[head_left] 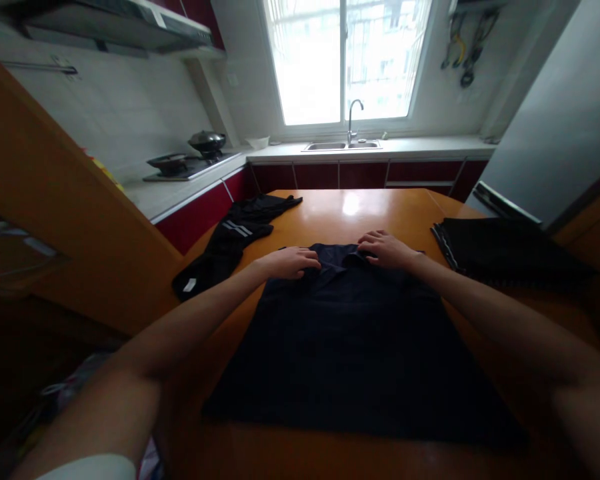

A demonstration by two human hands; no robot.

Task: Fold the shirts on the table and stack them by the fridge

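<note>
A dark navy garment lies flat on the glossy orange-brown wooden table, directly in front of the person. Its cloth looks matte and fairly smooth, spread into a broad four-sided shape with a long, nearly straight near edge. Toward the far edge the fabric breaks into soft creases, with a small raised fold beside the right hand. Further left lies a black garment, loose and crumpled into an irregular, elongated shape, with pale stripes across one part and a small white label near its near end. To the right sits a folded black cloth, flat and roughly rectangular, with a lighter, uneven line along its left edge. The wood throws back a bright patch of window light near the table's far side.

Both bare forearms reach forward and inward from the lower corners, framing the navy garment. The left hand rests palm down at the far left part of that garment, fingers together, bent, and pointing right. The right hand lies opposite, back upward, its fingers pointing left and curving down beside the raised fold. A short stretch of cloth separates the hands. Each grip is narrow, with fingers touching the navy fabric; whether either one pinches it cannot be told, since the fingertips' undersides are hidden.
</note>
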